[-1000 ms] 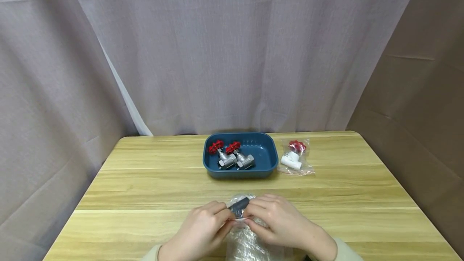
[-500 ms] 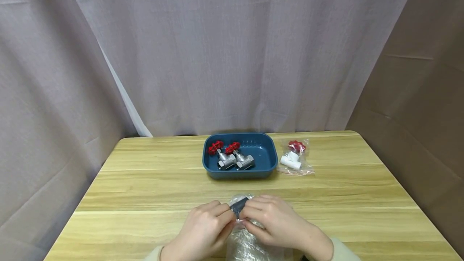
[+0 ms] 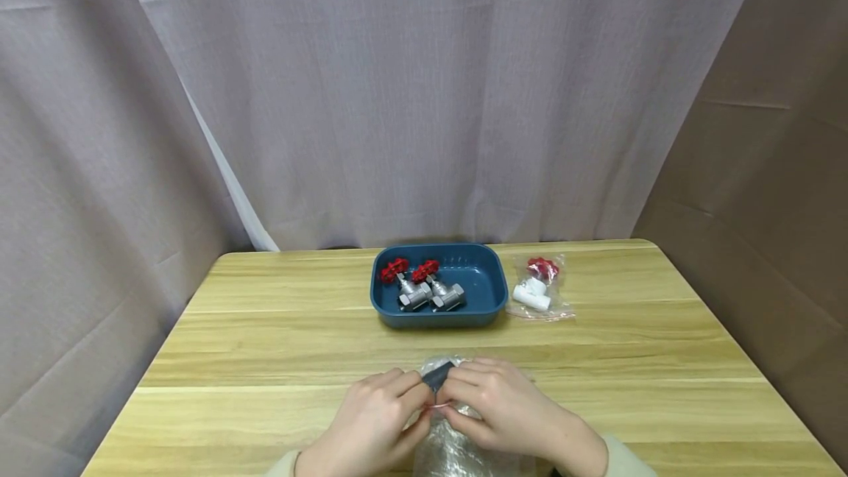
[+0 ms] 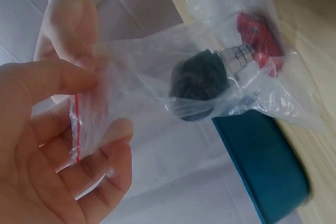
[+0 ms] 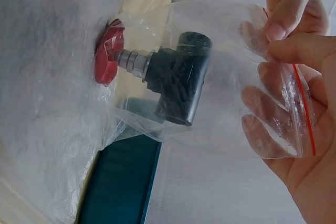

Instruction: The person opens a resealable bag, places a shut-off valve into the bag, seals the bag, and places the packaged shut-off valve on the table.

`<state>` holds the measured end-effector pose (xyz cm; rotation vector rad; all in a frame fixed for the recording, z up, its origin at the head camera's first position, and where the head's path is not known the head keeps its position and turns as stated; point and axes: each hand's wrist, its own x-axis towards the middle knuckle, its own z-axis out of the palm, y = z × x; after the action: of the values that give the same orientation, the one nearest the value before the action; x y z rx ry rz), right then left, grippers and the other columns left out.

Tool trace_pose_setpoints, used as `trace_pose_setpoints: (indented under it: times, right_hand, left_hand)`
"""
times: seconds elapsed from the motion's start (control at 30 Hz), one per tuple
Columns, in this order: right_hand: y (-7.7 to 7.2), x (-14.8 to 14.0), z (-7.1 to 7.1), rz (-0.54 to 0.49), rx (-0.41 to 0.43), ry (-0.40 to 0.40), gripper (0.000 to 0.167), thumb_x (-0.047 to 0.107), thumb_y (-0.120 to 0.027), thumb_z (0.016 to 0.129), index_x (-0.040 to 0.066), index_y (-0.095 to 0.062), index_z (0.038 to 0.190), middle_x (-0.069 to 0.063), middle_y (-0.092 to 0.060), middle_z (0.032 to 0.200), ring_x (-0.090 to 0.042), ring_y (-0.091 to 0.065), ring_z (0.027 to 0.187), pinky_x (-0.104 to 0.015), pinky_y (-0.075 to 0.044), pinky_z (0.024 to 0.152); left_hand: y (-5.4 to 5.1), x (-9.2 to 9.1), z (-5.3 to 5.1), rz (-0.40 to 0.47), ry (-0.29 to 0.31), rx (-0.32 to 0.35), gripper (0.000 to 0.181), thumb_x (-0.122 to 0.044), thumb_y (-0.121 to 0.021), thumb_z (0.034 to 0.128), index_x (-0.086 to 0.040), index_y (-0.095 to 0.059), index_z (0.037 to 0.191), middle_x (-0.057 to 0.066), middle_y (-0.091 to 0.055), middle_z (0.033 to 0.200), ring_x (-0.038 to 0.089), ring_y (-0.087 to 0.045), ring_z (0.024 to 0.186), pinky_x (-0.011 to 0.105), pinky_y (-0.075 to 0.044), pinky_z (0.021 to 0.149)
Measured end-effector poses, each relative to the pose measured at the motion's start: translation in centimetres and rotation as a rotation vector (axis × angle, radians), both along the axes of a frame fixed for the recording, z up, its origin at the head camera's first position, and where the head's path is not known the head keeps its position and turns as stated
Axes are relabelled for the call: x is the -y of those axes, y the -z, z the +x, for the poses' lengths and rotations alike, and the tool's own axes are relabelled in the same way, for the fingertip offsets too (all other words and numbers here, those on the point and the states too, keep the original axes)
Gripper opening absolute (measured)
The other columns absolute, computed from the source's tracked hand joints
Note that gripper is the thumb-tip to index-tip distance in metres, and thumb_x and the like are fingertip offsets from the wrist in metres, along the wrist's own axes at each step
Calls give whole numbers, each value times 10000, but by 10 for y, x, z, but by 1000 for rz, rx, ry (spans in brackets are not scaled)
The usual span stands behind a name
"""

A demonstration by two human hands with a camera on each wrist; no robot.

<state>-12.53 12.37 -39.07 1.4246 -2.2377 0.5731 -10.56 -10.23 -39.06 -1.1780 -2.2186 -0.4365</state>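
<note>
Greyish-lilac fabric curtain (image 3: pixel 424 94): hung in soft folds as a backdrop.
Pale wood-grain table (image 3: pixel 265 333): set before the curtain.
Blue rectangular tray (image 3: pixel 437 320): placed near the table's far edge.
Crumpled clear plastic (image 3: pixel 453 458): spread on the table beneath the hands.
Left hand (image 3: pixel 374 414): thumb and fingers pinched on the mouth of a clear zip bag (image 5: pixel 226 135) with a red seal line.
Right hand (image 3: pixel 506 407): the same mouth pinched just beside the left, three fingers seen through the film.
White T-shaped valve (image 3: pixel 532 299) with red wheel: sealed in another clear bag (image 3: pixel 559 304), right of the tray.
Dark grey T-shaped valve (image 5: pixel 181 77): held inside the pinched bag, beyond the fingertips and apart from them; its red handwheel (image 5: pixel 108 53) is turned away from the hands, its dark body nearer.
Two silver metal valves (image 3: pixel 414 294), red-wheeled: laid side by side in the tray's left part.
</note>
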Motion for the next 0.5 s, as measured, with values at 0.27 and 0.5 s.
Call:
trace_pose_setpoints:
  times: [0.27, 0.5]
  right_hand:
    - [-1, 0, -1, -7, -47, -25, 51, 241, -642, 972, 229, -677, 936, 142, -665, 944, -21, -646, 879, -244, -523, 820]
    - [-2, -2, -1, -54, -40, -35, 53, 257, -708, 935, 261, -661, 910, 185, -634, 912, 12, -618, 859, -225, -502, 810]
  left_hand:
    - [-1, -1, 0, -6, 12, -19, 144, -167, -763, 791, -181, -621, 803, -107, -586, 793, 66, -518, 649, 166, -411, 539]
    - [-3, 0, 2, -17, 22, -3, 144, -184, -769, 801, -204, -627, 809, -120, -582, 802, 60, -525, 673, 167, -425, 571]
